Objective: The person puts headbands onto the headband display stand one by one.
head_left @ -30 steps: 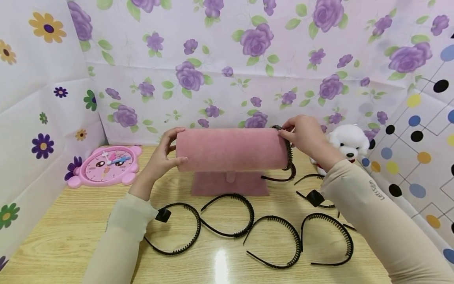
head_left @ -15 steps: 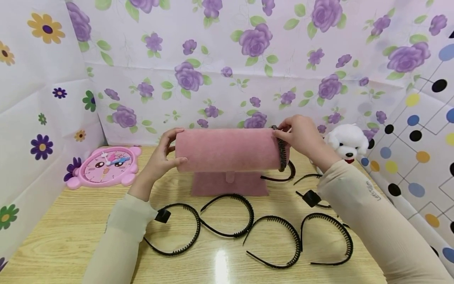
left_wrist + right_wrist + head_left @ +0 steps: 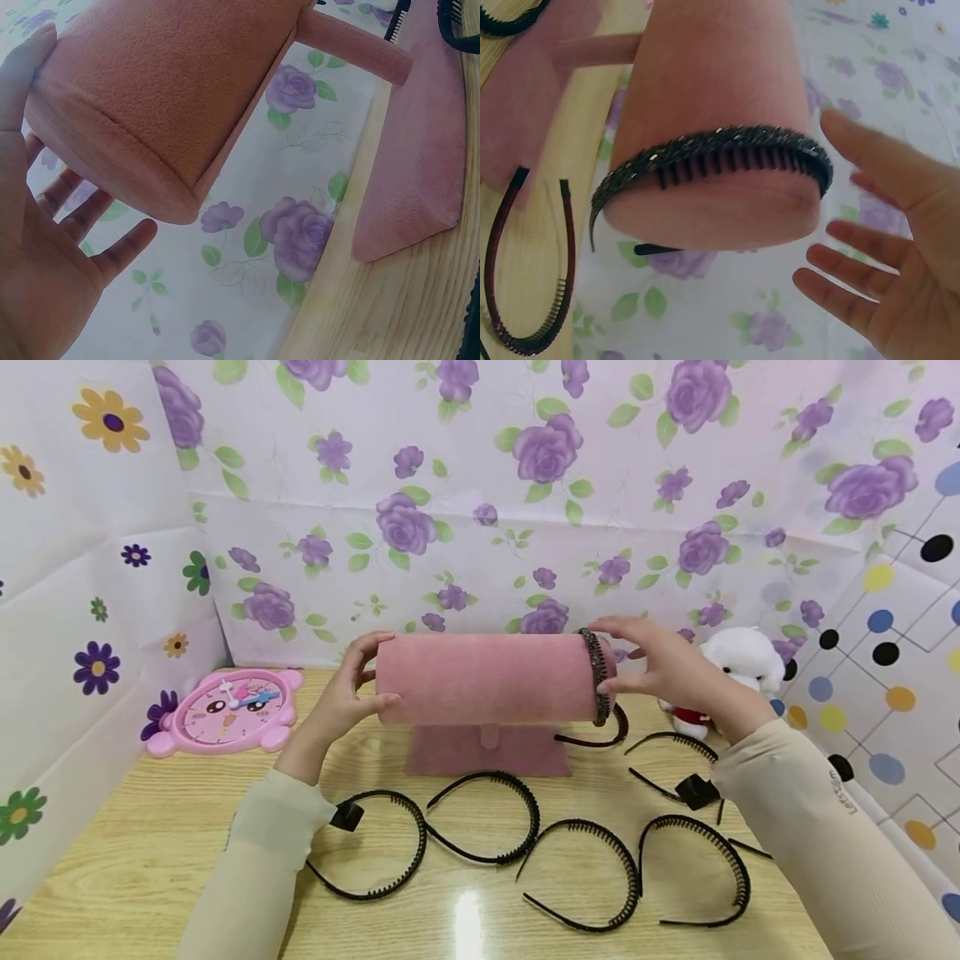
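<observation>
A pink velvety headband stand point(image 3: 487, 681) has a horizontal roll on a post. My left hand point(image 3: 348, 685) holds the roll's left end, thumb in front and index finger over the top; in the left wrist view its other fingers spread beneath the end. A dark, glittering headband point(image 3: 720, 144) with inner teeth sits around the roll near its right end. My right hand point(image 3: 660, 664) is beside that end with fingers spread and nothing gripped. Its thumb is close to the headband; in the head view I cannot tell whether they touch.
Several black toothed headbands point(image 3: 637, 868) lie across the table's front point(image 3: 405, 927). A dark red headband point(image 3: 493, 255) lies by the stand's base point(image 3: 442, 756). A pink clock point(image 3: 228, 710) is at left, a white plush dog point(image 3: 742, 660) at right, against patterned walls.
The glittering headband has moved left from the roll's right edge onto the roll. My right hand has let go of it and spread its fingers. The left hand stays put.
</observation>
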Action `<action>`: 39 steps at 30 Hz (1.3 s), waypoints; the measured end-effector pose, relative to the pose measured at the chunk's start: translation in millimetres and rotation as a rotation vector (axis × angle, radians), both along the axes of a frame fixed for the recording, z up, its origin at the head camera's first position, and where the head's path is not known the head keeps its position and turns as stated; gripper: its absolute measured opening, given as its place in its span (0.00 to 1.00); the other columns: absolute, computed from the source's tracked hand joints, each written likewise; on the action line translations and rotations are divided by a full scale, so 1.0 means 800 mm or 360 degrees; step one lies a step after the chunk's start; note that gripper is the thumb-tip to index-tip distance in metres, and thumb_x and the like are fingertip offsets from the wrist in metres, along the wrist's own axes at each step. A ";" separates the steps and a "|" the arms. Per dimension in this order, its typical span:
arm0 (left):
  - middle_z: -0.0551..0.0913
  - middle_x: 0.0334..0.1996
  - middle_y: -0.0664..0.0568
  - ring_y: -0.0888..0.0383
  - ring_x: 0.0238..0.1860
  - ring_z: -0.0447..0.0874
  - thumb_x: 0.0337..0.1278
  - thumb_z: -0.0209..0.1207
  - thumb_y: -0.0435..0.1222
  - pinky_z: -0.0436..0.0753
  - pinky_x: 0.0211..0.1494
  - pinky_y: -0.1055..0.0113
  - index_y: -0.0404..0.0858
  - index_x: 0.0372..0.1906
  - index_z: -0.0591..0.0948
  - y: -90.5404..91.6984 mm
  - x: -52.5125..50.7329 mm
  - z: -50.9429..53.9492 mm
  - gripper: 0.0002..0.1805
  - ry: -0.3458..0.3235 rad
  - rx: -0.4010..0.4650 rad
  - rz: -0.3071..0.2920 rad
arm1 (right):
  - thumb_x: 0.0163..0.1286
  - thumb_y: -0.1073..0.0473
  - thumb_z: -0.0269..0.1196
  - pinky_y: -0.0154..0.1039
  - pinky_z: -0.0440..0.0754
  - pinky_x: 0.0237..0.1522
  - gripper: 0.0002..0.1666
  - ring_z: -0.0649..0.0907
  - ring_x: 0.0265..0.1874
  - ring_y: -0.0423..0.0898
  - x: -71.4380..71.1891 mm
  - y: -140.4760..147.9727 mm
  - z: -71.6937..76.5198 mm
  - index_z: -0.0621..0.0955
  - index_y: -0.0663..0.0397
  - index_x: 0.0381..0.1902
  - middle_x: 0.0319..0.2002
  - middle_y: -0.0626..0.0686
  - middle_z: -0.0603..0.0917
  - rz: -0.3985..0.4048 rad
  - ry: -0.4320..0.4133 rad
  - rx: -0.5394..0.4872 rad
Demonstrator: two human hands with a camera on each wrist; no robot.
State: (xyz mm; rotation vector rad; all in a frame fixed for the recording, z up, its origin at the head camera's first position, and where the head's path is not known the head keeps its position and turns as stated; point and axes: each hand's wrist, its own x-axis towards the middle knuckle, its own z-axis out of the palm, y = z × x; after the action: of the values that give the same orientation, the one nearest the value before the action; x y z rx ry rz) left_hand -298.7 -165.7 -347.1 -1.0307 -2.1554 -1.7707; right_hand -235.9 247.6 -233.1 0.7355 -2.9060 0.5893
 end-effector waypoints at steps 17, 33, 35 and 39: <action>0.60 0.67 0.63 0.66 0.68 0.59 0.48 0.65 0.27 0.66 0.63 0.64 0.37 0.71 0.58 0.000 0.001 -0.002 0.44 0.0014 0.0013 -0.0039 | 0.54 0.50 0.73 0.66 0.60 0.66 0.50 0.60 0.72 0.63 -0.004 -0.003 -0.019 0.62 0.35 0.72 0.75 0.56 0.57 -0.0010 -0.0090 0.0119; 0.61 0.67 0.63 0.67 0.68 0.59 0.48 0.64 0.26 0.66 0.63 0.67 0.37 0.71 0.57 -0.001 0.002 0.001 0.44 -0.0005 0.0005 -0.0038 | 0.48 0.43 0.75 0.61 0.49 0.72 0.50 0.65 0.70 0.59 -0.017 -0.030 -0.021 0.68 0.46 0.68 0.70 0.60 0.67 0.0082 0.0154 0.0223; 0.61 0.67 0.62 0.67 0.68 0.59 0.47 0.64 0.26 0.66 0.62 0.67 0.37 0.71 0.57 -0.001 0.002 0.001 0.44 -0.0005 0.0010 -0.0039 | 0.48 0.42 0.75 0.61 0.47 0.73 0.50 0.65 0.70 0.58 -0.018 -0.033 -0.021 0.69 0.45 0.68 0.70 0.59 0.68 0.0075 0.0158 0.0230; 0.62 0.67 0.62 0.67 0.68 0.59 0.47 0.64 0.26 0.66 0.63 0.66 0.37 0.71 0.57 0.000 0.002 0.001 0.44 -0.0002 0.0012 -0.0035 | 0.47 0.40 0.75 0.61 0.47 0.73 0.50 0.64 0.71 0.58 -0.019 -0.040 -0.021 0.69 0.42 0.68 0.70 0.58 0.68 0.0066 0.0161 0.0256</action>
State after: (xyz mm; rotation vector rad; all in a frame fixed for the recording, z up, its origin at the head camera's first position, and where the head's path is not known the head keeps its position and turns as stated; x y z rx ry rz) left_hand -297.1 -165.8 -346.2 -1.0558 -2.1445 -1.7887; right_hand -251.3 215.6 -249.6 0.8204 -2.8747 0.3135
